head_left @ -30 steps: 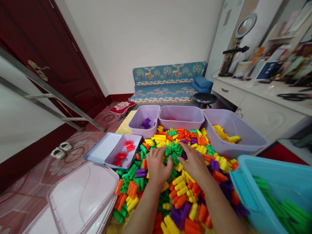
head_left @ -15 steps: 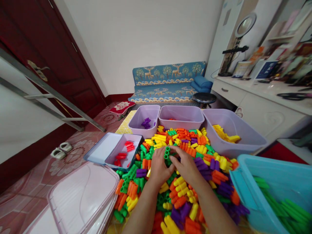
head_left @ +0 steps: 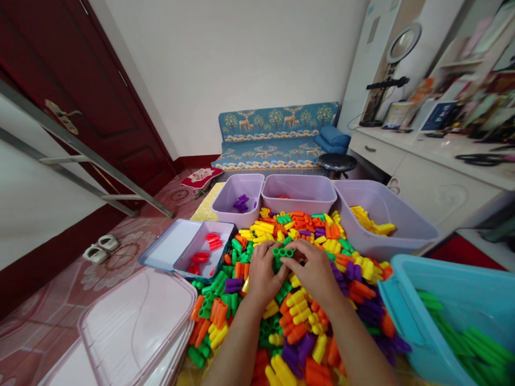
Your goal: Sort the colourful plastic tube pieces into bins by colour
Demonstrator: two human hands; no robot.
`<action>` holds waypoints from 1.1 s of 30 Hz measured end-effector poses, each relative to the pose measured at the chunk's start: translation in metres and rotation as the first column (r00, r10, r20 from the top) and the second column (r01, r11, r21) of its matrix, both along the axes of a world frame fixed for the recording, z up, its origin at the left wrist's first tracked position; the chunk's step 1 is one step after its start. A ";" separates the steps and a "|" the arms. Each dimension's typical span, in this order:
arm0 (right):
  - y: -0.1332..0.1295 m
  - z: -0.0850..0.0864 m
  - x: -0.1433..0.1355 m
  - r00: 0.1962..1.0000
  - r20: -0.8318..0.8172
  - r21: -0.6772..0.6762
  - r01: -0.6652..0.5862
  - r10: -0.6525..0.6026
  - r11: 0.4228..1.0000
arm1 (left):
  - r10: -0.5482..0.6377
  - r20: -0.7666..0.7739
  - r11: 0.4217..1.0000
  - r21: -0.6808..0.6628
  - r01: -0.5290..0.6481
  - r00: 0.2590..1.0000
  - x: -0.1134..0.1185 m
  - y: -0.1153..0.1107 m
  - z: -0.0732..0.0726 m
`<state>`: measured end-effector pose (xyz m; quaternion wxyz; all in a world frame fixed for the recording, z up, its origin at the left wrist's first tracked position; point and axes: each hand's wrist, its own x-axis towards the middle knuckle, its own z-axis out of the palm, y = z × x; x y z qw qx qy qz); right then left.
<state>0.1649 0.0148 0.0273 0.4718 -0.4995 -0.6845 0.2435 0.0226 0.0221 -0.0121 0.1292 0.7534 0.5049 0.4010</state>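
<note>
Green tube pieces [head_left: 284, 253] sit between my two hands, over the middle of a wide pile of green, orange, yellow and purple pieces [head_left: 298, 306]. My left hand [head_left: 263, 271] has its fingers closed on the left side of the green pieces. From the right, my right hand [head_left: 310, 268] grips the same green pieces with thumb and fingers. Three lilac bins stand behind the pile: one holds purple pieces [head_left: 241, 203], the middle one [head_left: 300, 201] some orange or red ones, the right one yellow pieces [head_left: 373, 222].
An open case [head_left: 181, 247] with red pieces lies at the left, lids [head_left: 139, 321] in front of it. A turquoise bin [head_left: 414, 316] with green pieces stands at the right. Behind are a blue sofa [head_left: 277, 153] and black stool [head_left: 337, 161].
The green pieces between my hands have turned from an upright row to a sideways one. My right hand has moved slightly right.
</note>
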 end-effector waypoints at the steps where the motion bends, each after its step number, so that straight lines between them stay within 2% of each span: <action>1: -0.001 0.004 0.003 0.993 -0.090 0.003 0.082 -0.082 0.997 | 0.007 0.004 1.000 0.004 -0.007 1.000 0.000 0.000 0.000; 2: -0.002 0.009 0.005 0.962 -0.206 0.012 0.186 -0.180 0.982 | 0.012 0.006 1.000 0.008 -0.012 1.000 0.000 0.000 0.000; 4: -0.006 0.022 0.010 0.810 -0.479 0.052 0.410 -0.337 0.911 | 0.018 0.010 1.000 0.015 -0.018 1.000 0.000 0.000 0.000; 6: -0.010 0.037 0.017 0.617 -0.709 0.123 0.584 -0.340 0.803 | 0.018 0.014 1.000 0.019 -0.018 1.000 0.001 0.001 -0.001; 7: -0.013 0.045 0.022 0.552 -0.778 0.165 0.639 -0.299 0.751 | 0.019 0.015 1.000 0.022 -0.019 1.000 0.001 0.001 -0.002; 8: -0.017 0.052 0.028 0.523 -0.809 0.199 0.673 -0.269 0.712 | 0.021 0.014 0.999 0.024 -0.022 1.000 0.001 0.001 -0.003; 10: -0.025 0.061 0.043 0.514 -0.802 0.221 0.728 -0.304 0.650 | 0.025 0.013 0.999 0.025 -0.025 1.000 0.001 0.001 -0.003; 12: -0.033 0.064 0.061 0.531 -0.738 0.197 0.760 -0.417 0.619 | 0.026 0.018 0.999 0.027 -0.026 1.000 0.001 0.001 -0.003; 13: -0.037 0.063 0.069 0.555 -0.703 0.188 0.748 -0.445 0.636 | 0.025 0.019 0.999 0.026 -0.025 0.999 0.001 0.001 -0.002; 15: -0.040 0.061 0.079 0.574 -0.710 0.189 0.714 -0.408 0.675 | 0.026 0.019 0.999 0.026 -0.027 0.999 0.001 0.001 -0.001; 17: -0.035 0.055 0.080 0.561 -0.741 0.175 0.693 -0.370 0.699 | 0.028 0.013 0.999 0.025 -0.028 1.000 0.002 0.001 -0.001; 19: -0.023 0.047 0.073 0.569 -0.720 0.143 0.682 -0.397 0.718 | 0.030 0.008 0.999 0.031 -0.030 1.000 0.001 0.001 -0.001; 20: -0.015 0.041 0.068 0.610 -0.674 0.136 0.658 -0.418 0.741 | 0.034 0.009 0.999 0.034 -0.034 0.999 0.001 0.001 -0.002; 22: -0.001 0.026 0.059 0.766 -0.468 0.101 0.542 -0.441 0.834 | 0.048 0.019 0.998 0.038 -0.049 0.999 0.001 0.002 -0.004; 23: 0.006 0.018 0.055 0.853 -0.293 0.079 0.472 -0.432 0.878 | 0.055 0.027 0.998 0.039 -0.056 0.998 0.001 0.003 -0.005; 24: 0.010 0.010 0.052 0.906 -0.100 0.063 0.418 -0.411 0.906 | 0.062 0.035 0.997 0.040 -0.063 0.997 0.000 0.003 -0.006; 25: 0.014 0.002 0.050 0.915 0.095 0.058 0.387 -0.391 0.920 | 0.068 0.044 0.997 0.041 -0.070 0.997 0.000 0.003 -0.006; 27: 0.017 -0.011 0.046 0.832 0.414 0.044 0.386 -0.369 0.921 | 0.076 0.057 0.996 0.045 -0.078 0.996 0.000 0.003 -0.006; 29: 0.016 -0.018 0.044 0.722 0.601 0.036 0.402 -0.341 0.915 | 0.077 0.077 0.996 0.041 -0.080 0.994 0.000 0.002 -0.005; 31: 0.015 -0.022 0.044 0.672 0.677 0.022 0.389 -0.300 0.921 | 0.072 0.105 0.997 0.028 -0.076 0.992 0.001 0.002 -0.005; 33: 0.016 -0.023 0.044 0.688 0.682 -0.002 0.341 -0.248 0.940 | 0.075 0.130 0.997 0.021 -0.078 0.989 0.001 0.002 -0.005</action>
